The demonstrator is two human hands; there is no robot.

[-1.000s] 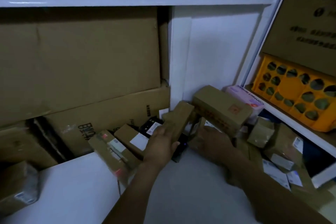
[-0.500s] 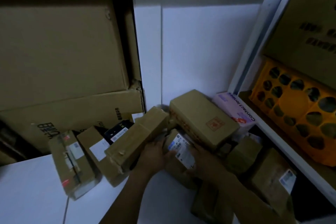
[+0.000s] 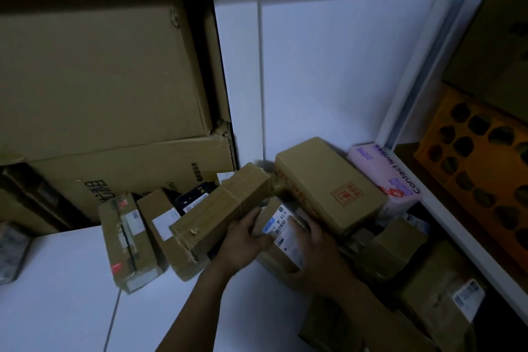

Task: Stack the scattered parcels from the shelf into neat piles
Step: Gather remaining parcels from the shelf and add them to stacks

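I have the small labelled parcel (image 3: 281,227) between both grips: my left grip (image 3: 247,240) curls round its left edge, and my right grip (image 3: 318,246) clamps its right side, fingertips on the white label. It sits tilted, label up (whether lifted or resting I cannot tell), low in the heap on the white shelf (image 3: 57,294). The long taped parcel (image 3: 220,208) leans just left of it, and the big brown parcel (image 3: 323,180) is just behind.

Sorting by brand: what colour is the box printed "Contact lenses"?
A pale pink cardboard box, dark lettering; head view.
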